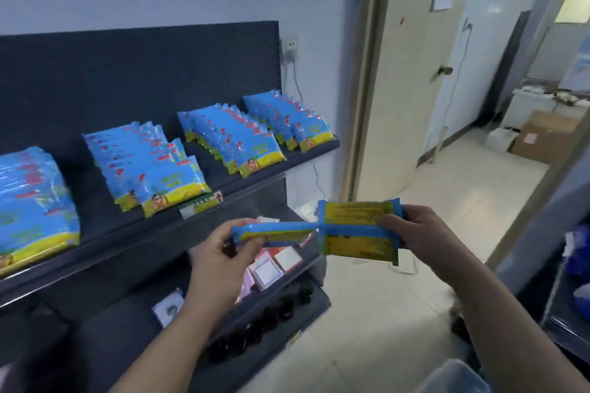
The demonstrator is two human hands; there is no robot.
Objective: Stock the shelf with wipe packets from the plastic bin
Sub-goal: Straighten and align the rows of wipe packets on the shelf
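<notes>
**Q:** Where are the held items?

**A:** The left hand (223,249) pinches the first wipe packet (274,231) at its left end, between thumb and fingers. This packet is a flat blue-and-yellow film pouch seen edge-on. The right hand (415,233) grips the second wipe packet (354,230), with its fingers curled round the right end. It is made of the same film, and its yellow printed back faces the camera. The two packets meet in front of the shelving, below the top tier.

**Q:** What is on the shelf?

**A:** The dark blue-grey shelf (105,233) carries four rows of stocked packets (153,166). They stand leaning back with their blue faces forward. The tier below holds pink-and-white boxes (274,265).

**Q:** Where is the bin?

**A:** The translucent plastic bin (453,376) sits at the lower frame edge, beside the right forearm. Its contents cannot be determined.
</notes>
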